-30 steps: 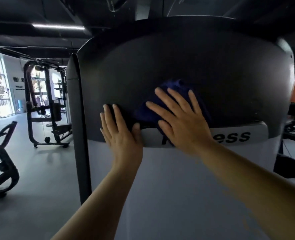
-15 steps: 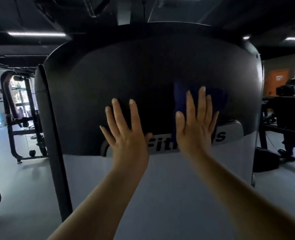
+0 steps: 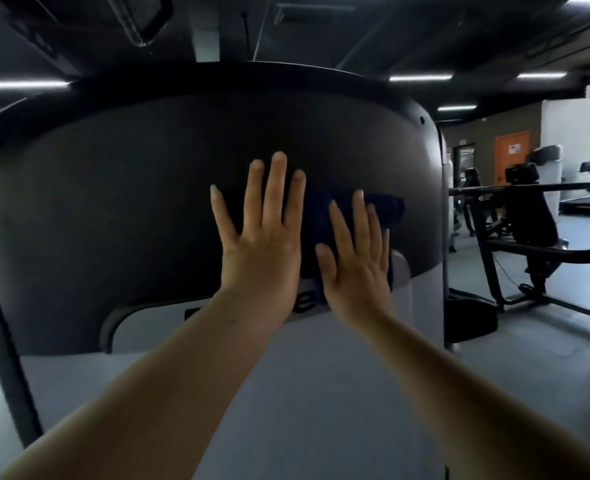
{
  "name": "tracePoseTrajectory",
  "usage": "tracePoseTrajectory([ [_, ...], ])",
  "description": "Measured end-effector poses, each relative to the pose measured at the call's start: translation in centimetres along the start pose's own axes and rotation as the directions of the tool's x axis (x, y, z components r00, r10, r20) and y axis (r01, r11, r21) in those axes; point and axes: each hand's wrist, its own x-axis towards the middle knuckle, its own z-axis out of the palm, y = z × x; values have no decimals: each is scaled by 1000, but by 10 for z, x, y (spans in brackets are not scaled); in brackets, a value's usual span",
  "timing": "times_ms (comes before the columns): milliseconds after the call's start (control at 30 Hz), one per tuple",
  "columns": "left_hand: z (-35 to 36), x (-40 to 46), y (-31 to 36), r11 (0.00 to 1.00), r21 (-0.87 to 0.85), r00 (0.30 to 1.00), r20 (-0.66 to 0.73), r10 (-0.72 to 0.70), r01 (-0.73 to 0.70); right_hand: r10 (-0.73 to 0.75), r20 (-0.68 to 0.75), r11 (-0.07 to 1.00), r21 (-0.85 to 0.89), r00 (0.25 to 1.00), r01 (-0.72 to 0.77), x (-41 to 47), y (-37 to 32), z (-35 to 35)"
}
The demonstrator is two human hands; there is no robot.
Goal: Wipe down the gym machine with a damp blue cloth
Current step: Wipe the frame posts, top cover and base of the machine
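— Two hands on it, then. Where's the blue cloth (image 3: pixel 387 207)?

— Bunched against the dark upper panel (image 3: pixel 113 209) of the gym machine (image 3: pixel 286 393), near the panel's right edge and just above its lower edge. The right hand (image 3: pixel 355 268) lies flat on the cloth, fingers straight, pressing it to the panel rather than gripping it.

— And the left hand (image 3: pixel 260 237)?

— Open too, palm and straight fingers against the bare panel, just beside the cloth's left side. It looks like a brace.

— Which step would you say?

— Mid-wipe on the dark panel, I'd judge. With the cloth already close to the right edge, the next pass probably calls for steady flat pressure along a new strip, perhaps down onto the pale lower casing (image 3: pixel 321 410).

— Any writing?

— A dark printed word on the pale band (image 3: pixel 155 327) below the panel, mostly hidden by the wrists; only a letter like "e" shows. Behind, to the right, an orange door (image 3: pixel 511 150) carries a small notice, too small to read, and other gym equipment (image 3: pixel 528 216) stands on the floor.
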Motion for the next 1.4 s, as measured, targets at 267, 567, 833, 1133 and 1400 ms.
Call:
tracePoseTrajectory([
  [267, 1, 29, 45, 987, 160, 986, 154, -56, 31, 104, -14, 992, 67, 995, -103, 6, 19, 1],
  [567, 13, 35, 62, 957, 278, 987, 110, -115, 81, 302, -52, 930, 237, 952, -282, 9, 32, 1],
  [833, 4, 34, 62, 979, 198, 988, 139, -71, 43, 484, 62, 805, 360, 873, -472, 34, 63, -6],
  [1133, 10, 31, 75, 967, 132, 969, 148, 196, -216, 434, 77, 834, 344, 898, -432, 24, 78, -8],
  [1400, 18, 34, 106, 990, 118, 994, 81, 71, -80, 312, 129, 888, 312, 941, -337, 12, 97, -6],
])
